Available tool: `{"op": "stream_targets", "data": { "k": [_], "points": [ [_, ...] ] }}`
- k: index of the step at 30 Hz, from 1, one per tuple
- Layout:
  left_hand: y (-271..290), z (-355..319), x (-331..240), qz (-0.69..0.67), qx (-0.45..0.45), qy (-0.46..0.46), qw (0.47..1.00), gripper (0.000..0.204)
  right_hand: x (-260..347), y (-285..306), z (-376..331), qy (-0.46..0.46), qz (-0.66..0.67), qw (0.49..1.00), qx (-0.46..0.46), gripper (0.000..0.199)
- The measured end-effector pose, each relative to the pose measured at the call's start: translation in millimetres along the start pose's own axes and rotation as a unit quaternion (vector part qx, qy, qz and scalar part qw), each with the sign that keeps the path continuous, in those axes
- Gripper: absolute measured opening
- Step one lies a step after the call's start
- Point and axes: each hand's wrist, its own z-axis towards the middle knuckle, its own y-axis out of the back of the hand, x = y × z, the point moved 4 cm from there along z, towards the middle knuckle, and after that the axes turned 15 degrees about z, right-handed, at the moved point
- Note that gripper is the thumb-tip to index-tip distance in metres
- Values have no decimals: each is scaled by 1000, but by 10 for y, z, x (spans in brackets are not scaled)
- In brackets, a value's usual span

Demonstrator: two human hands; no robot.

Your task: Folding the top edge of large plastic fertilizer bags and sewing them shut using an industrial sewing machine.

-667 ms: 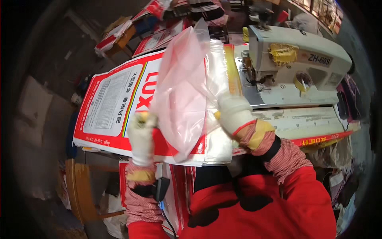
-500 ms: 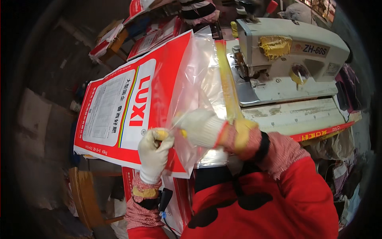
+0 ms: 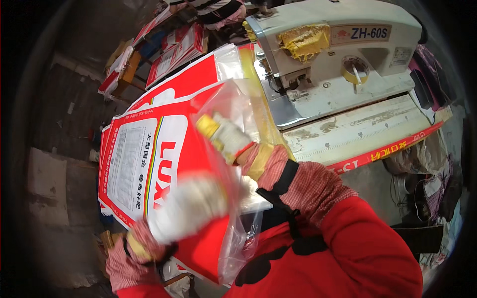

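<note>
A large red and white woven sack (image 3: 131, 164) lies across the bench, with a clear plastic liner (image 3: 241, 251) showing along its right edge. My right hand (image 3: 227, 138), in a white glove with yellow fingertips, is closed at the sack's upper right part, where the red face and the liner bulge up. Over the lower middle of the sack is my left hand (image 3: 189, 206), also white-gloved. Motion smears its fingers, so its grip does not show. Another red and white sack (image 3: 194, 74) lies underneath, its far end visible.
A pale industrial sewing machine (image 3: 343, 54) stands at the right, its bed edged with a ruler strip (image 3: 357, 134) and red tape. More printed sacks (image 3: 174, 54) lie on a stand at the far left. Another person's striped sleeve (image 3: 218, 12) shows at the top.
My hands have moved apart: the left swept down over the sack, the right moved up and left. The top sack has shifted toward me, uncovering the one beneath. The view has shifted too.
</note>
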Motion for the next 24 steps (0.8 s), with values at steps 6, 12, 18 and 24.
{"op": "stream_targets", "data": {
  "k": [6, 12, 18, 24],
  "points": [
    [701, 1479, 226, 722, -113, -8, 682, 44, -191, -171, -161, 294, -599, 736, 115, 55],
    [458, 1445, 458, 708, 19, 159, 688, 20, -431, -26, -103, 248, -624, 695, 256, 41],
    [985, 1647, 764, 745, -175, 197, 613, 13, -496, -313, -250, 132, -769, 573, 251, 21],
    [1885, 1946, -258, 763, -160, 218, 587, 22, -1212, -580, -1267, 145, -738, 605, 263, 26]
  ]
}}
